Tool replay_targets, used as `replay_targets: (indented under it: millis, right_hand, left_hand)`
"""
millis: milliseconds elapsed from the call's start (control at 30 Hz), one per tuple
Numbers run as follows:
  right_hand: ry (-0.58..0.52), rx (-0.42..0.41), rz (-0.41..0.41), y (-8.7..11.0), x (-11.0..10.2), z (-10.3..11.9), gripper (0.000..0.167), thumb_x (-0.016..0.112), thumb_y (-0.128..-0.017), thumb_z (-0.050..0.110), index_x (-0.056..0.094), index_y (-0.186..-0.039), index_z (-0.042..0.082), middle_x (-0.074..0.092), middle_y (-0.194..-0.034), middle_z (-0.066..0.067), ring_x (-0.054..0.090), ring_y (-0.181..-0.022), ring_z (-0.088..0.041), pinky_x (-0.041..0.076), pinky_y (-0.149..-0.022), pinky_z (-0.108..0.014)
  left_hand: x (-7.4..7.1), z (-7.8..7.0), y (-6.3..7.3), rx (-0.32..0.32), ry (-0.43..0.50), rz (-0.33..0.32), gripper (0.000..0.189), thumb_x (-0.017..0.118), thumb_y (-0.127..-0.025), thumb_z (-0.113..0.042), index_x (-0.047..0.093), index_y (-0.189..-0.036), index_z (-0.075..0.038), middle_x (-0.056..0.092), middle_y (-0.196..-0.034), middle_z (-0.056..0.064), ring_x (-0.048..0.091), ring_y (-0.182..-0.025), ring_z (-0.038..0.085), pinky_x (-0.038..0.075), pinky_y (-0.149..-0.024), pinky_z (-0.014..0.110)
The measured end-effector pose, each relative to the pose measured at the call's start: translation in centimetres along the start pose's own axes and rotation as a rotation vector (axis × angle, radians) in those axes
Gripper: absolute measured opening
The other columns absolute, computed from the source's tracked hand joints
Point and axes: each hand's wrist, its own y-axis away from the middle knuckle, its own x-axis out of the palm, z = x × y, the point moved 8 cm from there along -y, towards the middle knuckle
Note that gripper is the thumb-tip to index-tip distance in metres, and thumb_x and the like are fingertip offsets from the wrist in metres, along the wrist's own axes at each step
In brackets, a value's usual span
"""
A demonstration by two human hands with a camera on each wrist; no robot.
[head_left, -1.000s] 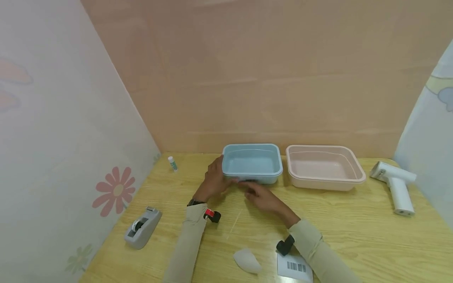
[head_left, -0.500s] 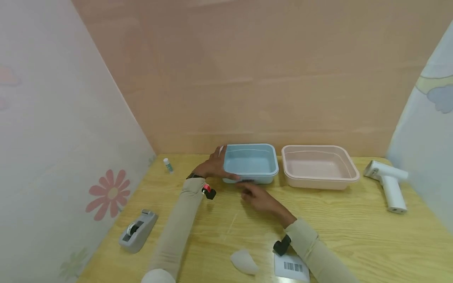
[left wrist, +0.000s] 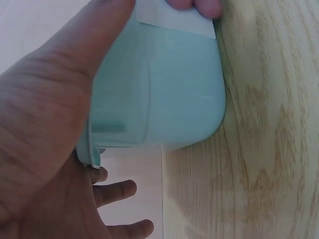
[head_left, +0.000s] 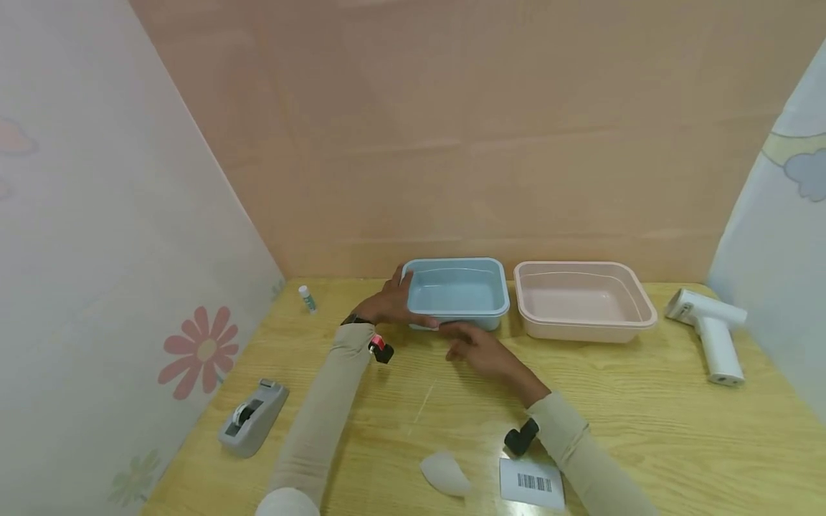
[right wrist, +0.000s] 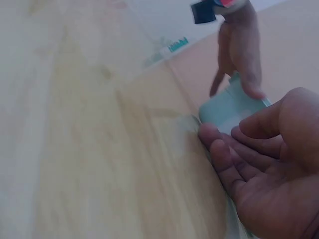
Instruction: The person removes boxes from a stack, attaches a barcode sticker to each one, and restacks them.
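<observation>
A light blue plastic basin (head_left: 458, 315) sits at the back of the table. At its left end is my left hand (head_left: 387, 307); the thumb lies along the front rim while the other fingers reach past the left side, straight and spread in the left wrist view. A white paper label (left wrist: 174, 20) is on the basin's front wall. My right hand (head_left: 480, 350) comes from the front right, its fingertips (left wrist: 207, 7) on the label near the wall's lower edge. In the right wrist view the right fingers are loosely bent against the front wall.
A pink basin (head_left: 584, 334) stands right of the blue one, and a white handheld scanner (head_left: 713, 333) lies further right. At left are a glue stick (head_left: 307, 299) and a grey tape dispenser (head_left: 254, 418). In front lie a barcode card (head_left: 532, 484) and a curved paper scrap (head_left: 446, 474).
My left hand has shifted up and around the basin's left end, its thumb now along the front rim. My right hand stays at the front wall, its forearm slightly further right than half a second ago.
</observation>
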Motion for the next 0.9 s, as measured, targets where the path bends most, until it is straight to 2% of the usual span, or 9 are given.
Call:
replay_targets:
  millis: [167,333,400,500,567,633,700,800,900]
  right_hand:
    - [-0.101,0.044,-0.01,0.7,-1.5,-0.7,0.036,0.041,-0.11,0.012,0.053,-0.142,0.001,0.056,-0.136,-0.024,0.068,-0.095,-0.034,0.054,-0.078,-0.04]
    - [-0.146,0.081,-0.037,0.9,-2.6,-1.3,0.036,0.042,-0.11,0.015,0.058,-0.137,-0.001,0.06,-0.133,-0.022,0.067,-0.08,-0.033,0.054,-0.067,-0.036]
    - [-0.13,0.094,-0.035,0.8,-2.7,-1.5,0.035,0.042,-0.11,0.014,0.059,-0.136,0.0,0.064,-0.121,-0.023,0.064,-0.069,-0.027,0.052,-0.06,-0.033]
    - [-0.049,0.086,-0.014,0.5,-2.3,-1.5,0.035,0.042,-0.109,0.013,0.061,-0.137,0.003,0.064,-0.094,-0.023,0.055,-0.055,-0.02,0.047,-0.051,-0.031]
    - [0.042,0.051,-0.001,0.2,-1.9,-1.2,0.035,0.043,-0.108,0.011,0.061,-0.137,0.006,0.065,-0.09,-0.02,0.05,-0.05,-0.018,0.046,-0.05,-0.033]
    - [0.153,-0.003,-0.002,-0.1,-1.5,-0.8,0.035,0.046,-0.106,0.009,0.062,-0.137,0.008,0.069,-0.103,-0.014,0.061,-0.067,-0.018,0.053,-0.063,-0.038]
    - [0.245,-0.046,-0.009,-0.3,-1.1,-0.4,0.035,0.048,-0.105,0.009,0.063,-0.137,0.01,0.067,-0.125,-0.006,0.066,-0.095,-0.02,0.053,-0.085,-0.044]
    - [0.316,-0.083,-0.012,-0.5,-0.6,0.0,0.035,0.05,-0.104,0.01,0.062,-0.137,0.01,0.06,-0.139,-0.003,0.049,-0.132,-0.024,0.039,-0.107,-0.05]
    - [0.335,-0.087,0.002,-0.6,0.0,0.3,0.036,0.051,-0.103,0.01,0.062,-0.138,0.009,0.059,-0.139,-0.005,0.049,-0.133,-0.028,0.039,-0.107,-0.052]
  left_hand:
    - [-0.2,-0.1,0.4,0.0,-0.001,0.014,0.13,0.078,-0.075,-0.065,0.002,-0.162,-0.007,-0.009,-0.166,0.015,0.012,-0.15,0.04,0.038,-0.107,0.057]
    - [-0.7,-0.5,0.7,0.043,0.027,-0.007,0.125,0.082,-0.075,-0.058,0.008,-0.161,-0.005,0.004,-0.164,0.018,0.024,-0.143,0.041,0.04,-0.105,0.057]
    - [-0.8,-0.6,0.7,0.05,0.036,-0.01,0.124,0.083,-0.075,-0.057,0.01,-0.161,-0.006,0.007,-0.163,0.017,0.026,-0.141,0.04,0.04,-0.105,0.056]
    - [-1.0,-0.6,0.8,0.048,0.031,-0.007,0.123,0.083,-0.075,-0.058,0.011,-0.161,-0.006,0.006,-0.164,0.016,0.025,-0.141,0.04,0.039,-0.105,0.056]
    - [-1.1,-0.6,0.8,0.048,0.025,-0.003,0.123,0.083,-0.075,-0.058,0.012,-0.161,-0.007,0.005,-0.164,0.017,0.024,-0.142,0.041,0.039,-0.105,0.057]
    - [-1.0,-0.6,0.8,0.042,0.018,0.0,0.123,0.082,-0.075,-0.059,0.012,-0.161,-0.006,0.005,-0.164,0.017,0.024,-0.142,0.041,0.039,-0.106,0.056]
    - [-1.0,-0.5,0.8,0.033,0.018,0.005,0.123,0.082,-0.075,-0.059,0.012,-0.161,-0.005,0.005,-0.164,0.018,0.024,-0.142,0.041,0.039,-0.106,0.056]
    - [-0.9,-0.5,0.7,0.022,0.007,0.011,0.124,0.081,-0.074,-0.062,0.013,-0.161,-0.005,0.006,-0.164,0.017,0.026,-0.142,0.039,0.04,-0.104,0.055]
    - [-0.7,-0.6,0.8,0.012,-0.012,0.023,0.125,0.081,-0.072,-0.065,0.015,-0.161,-0.006,0.005,-0.164,0.015,0.025,-0.142,0.037,0.041,-0.104,0.054]
